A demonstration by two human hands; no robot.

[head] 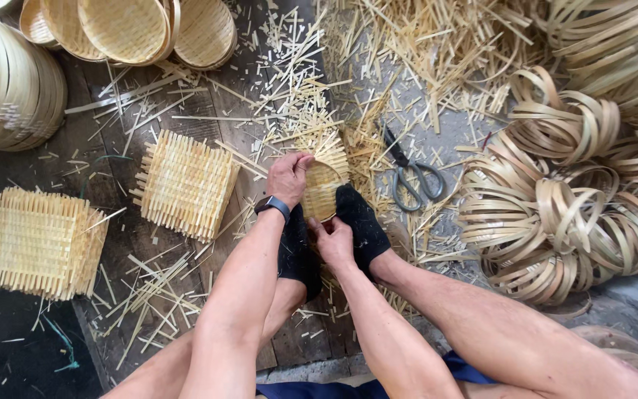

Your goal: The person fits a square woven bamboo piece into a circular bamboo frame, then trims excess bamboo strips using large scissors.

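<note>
My left hand [288,176] grips the far rim of a small woven bamboo basket [323,188] with loose strip ends sticking out. My right hand [333,239] holds its near edge. The basket stands clamped between my two feet in black socks [362,222]. A dark watch [272,206] sits on my left wrist.
Two square woven bamboo mats [186,183] [40,242] lie to the left. Grey scissors [411,176] rest to the right of the basket. Coiled bamboo hoops [563,214] pile up at the right. Finished round baskets [131,28] are stacked at the top left. Cut strips litter the floor.
</note>
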